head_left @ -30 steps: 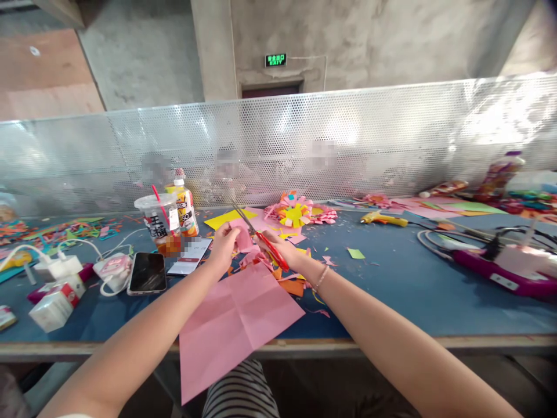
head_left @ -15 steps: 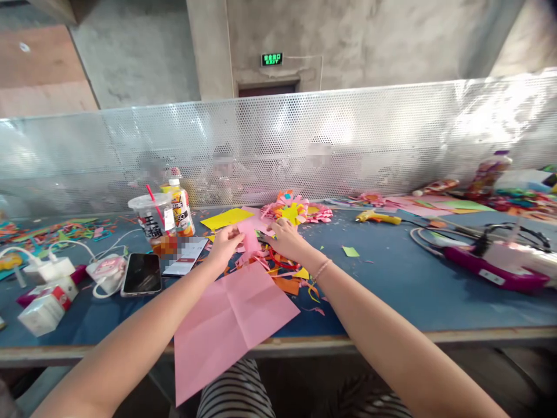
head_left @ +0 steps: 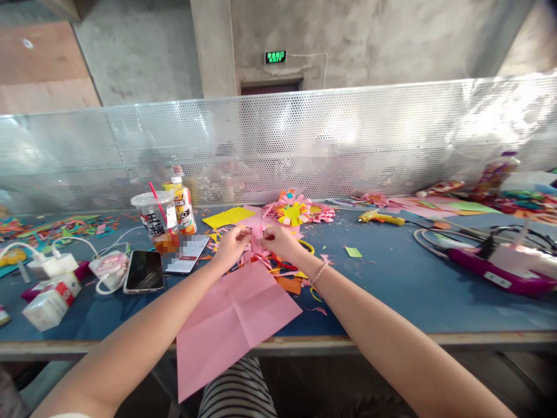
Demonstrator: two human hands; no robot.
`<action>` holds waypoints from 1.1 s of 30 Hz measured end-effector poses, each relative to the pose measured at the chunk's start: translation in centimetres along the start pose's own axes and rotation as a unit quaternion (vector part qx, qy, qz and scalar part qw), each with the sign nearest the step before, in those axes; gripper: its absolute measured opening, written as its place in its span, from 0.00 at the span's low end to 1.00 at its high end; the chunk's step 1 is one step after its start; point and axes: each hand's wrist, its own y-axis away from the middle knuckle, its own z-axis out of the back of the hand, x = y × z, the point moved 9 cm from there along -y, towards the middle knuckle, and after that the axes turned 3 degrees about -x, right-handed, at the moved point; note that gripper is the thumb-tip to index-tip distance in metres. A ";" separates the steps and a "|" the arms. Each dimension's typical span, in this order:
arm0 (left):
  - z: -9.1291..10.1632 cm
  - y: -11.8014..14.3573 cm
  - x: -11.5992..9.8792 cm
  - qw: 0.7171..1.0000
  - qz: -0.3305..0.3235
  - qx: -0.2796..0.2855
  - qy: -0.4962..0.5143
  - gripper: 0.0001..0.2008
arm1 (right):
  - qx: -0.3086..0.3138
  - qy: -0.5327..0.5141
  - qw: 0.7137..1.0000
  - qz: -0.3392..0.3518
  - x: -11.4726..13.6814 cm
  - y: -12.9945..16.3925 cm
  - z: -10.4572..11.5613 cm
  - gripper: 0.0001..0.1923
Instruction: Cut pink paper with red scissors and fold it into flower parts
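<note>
Hands pinching a small pink paper piece above the desk.

Left hand point(head_left: 232, 245) and right hand point(head_left: 281, 241) meeting fingertip to fingertip, both closed on the small pink paper piece point(head_left: 257, 237), mostly hidden between the fingers; shape hard to make out. Beneath, a heap of paper scraps point(head_left: 287, 278), red scissors point(head_left: 285, 264) lying half-buried under the right wrist. Nearer, large creased pink sheet point(head_left: 235, 319) overhanging the desk point(head_left: 391, 284) edge. Left: black phone point(head_left: 144, 270), cup with straw point(head_left: 154, 220). Behind: paper flower point(head_left: 293, 212). Faces beyond the mesh screen point(head_left: 391, 139) blurred.
</note>
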 end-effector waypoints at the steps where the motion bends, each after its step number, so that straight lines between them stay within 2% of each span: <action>1: -0.1 0.1 -0.2 1.000 0.002 0.000 0.006 0.11 | -0.007 0.009 1.000 0.003 0.2 0.1 0.2 0.12; 6: -1.1 0.5 -0.3 0.998 0.037 0.028 0.053 0.17 | -0.010 0.016 0.999 0.048 1.7 0.6 -0.1 0.08; 10: -1.7 0.6 -0.2 0.994 0.043 0.061 0.081 0.16 | 0.013 -0.025 0.997 0.070 2.3 0.7 -1.0 0.04; 13: -1.8 0.7 -0.4 0.988 0.042 0.073 0.130 0.15 | 0.022 -0.070 0.996 0.048 1.9 0.5 -1.4 0.04; 17: -1.8 0.6 -0.8 0.980 0.043 0.083 0.174 0.16 | 0.038 -0.145 0.989 0.002 1.1 0.3 -1.6 0.09; 21: -1.3 0.4 0.0 0.974 0.081 0.068 0.202 0.16 | 0.080 -0.197 0.977 -0.010 0.9 0.3 -1.9 0.12; 24: -0.7 0.4 0.9 0.964 0.120 0.039 0.234 0.15 | 0.054 -0.205 0.977 -0.036 0.0 0.0 -1.3 0.12; 28: -0.8 0.3 1.5 0.957 0.141 0.043 0.248 0.17 | 0.016 -0.226 0.974 -0.027 -0.5 -0.5 -0.5 0.08; 30: -1.0 0.3 1.6 0.957 0.140 0.050 0.247 0.17 | 0.032 -0.265 0.963 -0.034 -0.7 -0.5 -1.0 0.06; 33: -1.4 0.4 1.5 0.955 0.138 0.064 0.256 0.19 | 0.065 -0.348 0.932 -0.077 -1.1 -0.3 -2.1 0.06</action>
